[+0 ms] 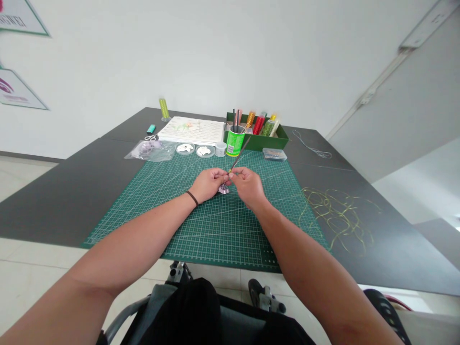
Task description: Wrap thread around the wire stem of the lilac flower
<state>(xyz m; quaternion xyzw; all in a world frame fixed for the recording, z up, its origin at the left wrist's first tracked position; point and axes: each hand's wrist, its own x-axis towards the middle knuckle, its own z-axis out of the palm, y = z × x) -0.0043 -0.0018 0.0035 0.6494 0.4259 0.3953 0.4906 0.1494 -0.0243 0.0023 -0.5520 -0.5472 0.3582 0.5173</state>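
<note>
My left hand and my right hand meet above the green cutting mat, the fingers of both closed in a pinch. Between the fingertips a thin dark stick slants up and to the right, with a small yellowish spot near its lower end. A small purple and white petal-like piece shows below my left fingers. Whether it is joined to the stick is hidden by the fingers. My right thumb and forefinger are at the stick's lower end.
Behind the hands stand a green can with dark sticks, shallow dishes of white pieces, a white board and a green box of colored rolls. A plastic bag lies left; tangled gold cord lies right.
</note>
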